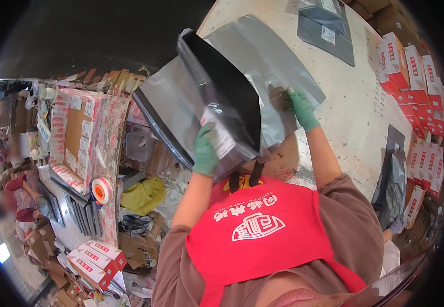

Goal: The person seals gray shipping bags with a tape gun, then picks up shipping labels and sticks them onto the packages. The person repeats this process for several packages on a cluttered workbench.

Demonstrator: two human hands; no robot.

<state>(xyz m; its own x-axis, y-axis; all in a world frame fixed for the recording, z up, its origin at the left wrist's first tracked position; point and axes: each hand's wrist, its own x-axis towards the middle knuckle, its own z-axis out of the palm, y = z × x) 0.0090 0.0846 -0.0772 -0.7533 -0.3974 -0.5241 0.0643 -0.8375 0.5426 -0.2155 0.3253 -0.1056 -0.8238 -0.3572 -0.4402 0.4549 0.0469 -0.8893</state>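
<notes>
My left hand (206, 149), in a green glove, is closed on a grey plastic mailing bag (173, 100) with a black inner side and a white label (221, 134). That bag is raised, folded open and partly blurred. To its right, my right hand (303, 109), also gloved in green, pinches a second silvery-grey mailing bag (263, 48) near its right side. A dark patch shows by those fingertips; I cannot tell what it is. The second bag lies partly behind the first, over the pale tabletop (342, 117).
More grey mailing bags (327, 46) with labels lie at the table's far end, and another stack (390, 179) at its right edge. Red-and-white cartons (421, 87) are piled on the right. On the left, a tape roll (101, 190) sits beside a taped box (73, 138) amid floor clutter.
</notes>
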